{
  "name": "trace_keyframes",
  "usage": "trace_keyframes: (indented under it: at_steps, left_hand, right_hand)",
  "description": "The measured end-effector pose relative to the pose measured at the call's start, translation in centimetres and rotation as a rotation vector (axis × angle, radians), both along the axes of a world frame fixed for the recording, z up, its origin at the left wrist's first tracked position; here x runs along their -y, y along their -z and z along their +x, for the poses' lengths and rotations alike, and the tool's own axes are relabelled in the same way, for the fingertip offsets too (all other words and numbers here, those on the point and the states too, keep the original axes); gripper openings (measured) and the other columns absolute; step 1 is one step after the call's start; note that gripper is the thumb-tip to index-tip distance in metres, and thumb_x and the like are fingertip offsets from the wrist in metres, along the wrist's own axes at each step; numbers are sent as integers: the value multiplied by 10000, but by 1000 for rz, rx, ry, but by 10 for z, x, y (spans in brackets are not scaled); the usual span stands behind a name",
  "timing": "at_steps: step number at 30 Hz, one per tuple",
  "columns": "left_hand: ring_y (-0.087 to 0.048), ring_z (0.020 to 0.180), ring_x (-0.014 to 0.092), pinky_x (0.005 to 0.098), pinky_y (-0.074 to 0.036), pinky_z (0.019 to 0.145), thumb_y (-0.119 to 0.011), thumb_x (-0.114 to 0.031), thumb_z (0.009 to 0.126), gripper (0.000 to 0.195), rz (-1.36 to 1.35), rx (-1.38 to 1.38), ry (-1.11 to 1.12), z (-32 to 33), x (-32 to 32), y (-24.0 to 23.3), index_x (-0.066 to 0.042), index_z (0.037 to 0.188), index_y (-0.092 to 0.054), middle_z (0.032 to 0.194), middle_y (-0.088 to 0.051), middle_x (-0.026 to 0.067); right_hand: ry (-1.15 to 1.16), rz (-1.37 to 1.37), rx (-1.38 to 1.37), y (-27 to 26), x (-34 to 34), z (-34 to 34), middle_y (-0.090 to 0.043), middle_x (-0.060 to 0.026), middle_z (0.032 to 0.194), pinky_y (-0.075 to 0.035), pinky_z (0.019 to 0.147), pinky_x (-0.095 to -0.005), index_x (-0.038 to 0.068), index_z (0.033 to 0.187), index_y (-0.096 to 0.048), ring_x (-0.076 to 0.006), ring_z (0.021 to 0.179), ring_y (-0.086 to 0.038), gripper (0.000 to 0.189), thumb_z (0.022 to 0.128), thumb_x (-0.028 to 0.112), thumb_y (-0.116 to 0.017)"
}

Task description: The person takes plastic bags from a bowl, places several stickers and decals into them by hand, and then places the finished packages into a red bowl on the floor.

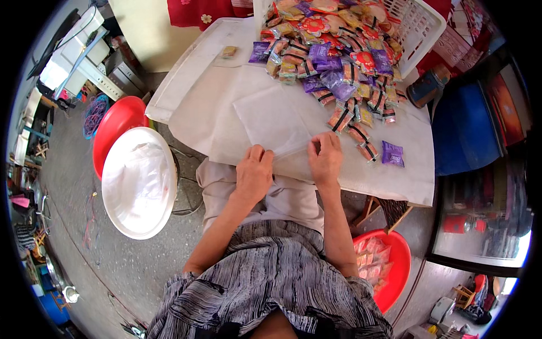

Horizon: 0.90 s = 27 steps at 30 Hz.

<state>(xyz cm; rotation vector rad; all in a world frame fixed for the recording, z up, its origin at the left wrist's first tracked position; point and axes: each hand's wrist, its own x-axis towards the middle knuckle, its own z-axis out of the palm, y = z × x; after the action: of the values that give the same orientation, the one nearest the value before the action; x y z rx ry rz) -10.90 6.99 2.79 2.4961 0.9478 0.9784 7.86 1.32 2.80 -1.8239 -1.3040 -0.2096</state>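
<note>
A clear, flat plastic bag [271,112] lies on the cloth-covered table [199,114] in front of me. My left hand [255,173] pinches its near edge with bent fingers at the table's front edge. To the right, my right hand [326,157] grips another corner of the same bag between thumb and fingers. The fingertips of both hands are partly hidden. Beyond my right hand lies a heap of small wrapped snacks [338,80], in yellow, red and purple wrappers. One purple packet [393,154] sits apart, right of my right hand.
A white plastic basket [417,36] lies tipped behind the heap. One yellow packet [228,51] rests at the far left. On my left, a white basin [111,203] holds plastic bags; a red basin [123,112] stands behind it. Filled bags lie in a red tub [400,271] at lower right.
</note>
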Motion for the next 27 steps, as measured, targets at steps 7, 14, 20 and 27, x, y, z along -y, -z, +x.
trace_keyframes:
  at_steps: [7,14,20,27]
  left_hand:
    - [-575,838,314,426,-499,649,-638,20,717,224,36,21,30,3,0,0,-43,929,-603,894,-512,98]
    - [-581,845,310,421,-496,639,-638,-21,758,152,59,15,-17,-1,0,1,-55,901,-601,886,-513,99]
    - [-589,795,310,424,-491,629,-660,-81,819,72,28,24,-31,4,1,-1,-62,829,-591,858,-512,87]
    - [-590,791,315,432,-478,630,-664,-120,856,103,43,-16,-27,8,-3,-1,-74,810,-584,849,-529,92]
  right_hand:
    - [-5,52,2,2,1,2,-557,-106,856,-460,711,-433,56,824,-555,-325,826,-560,157,738,-20,-663]
    - [-22,61,25,1,-3,-5,-567,-110,878,-454,736,-439,50,848,-562,-328,834,-557,126,776,-14,-645]
    - [12,43,47,5,1,-4,-577,-110,906,-460,761,-436,46,867,-577,-334,856,-563,95,801,1,-629]
    - [47,12,35,5,1,-5,-573,-119,915,-463,784,-436,35,858,-576,-339,878,-564,95,779,24,-626]
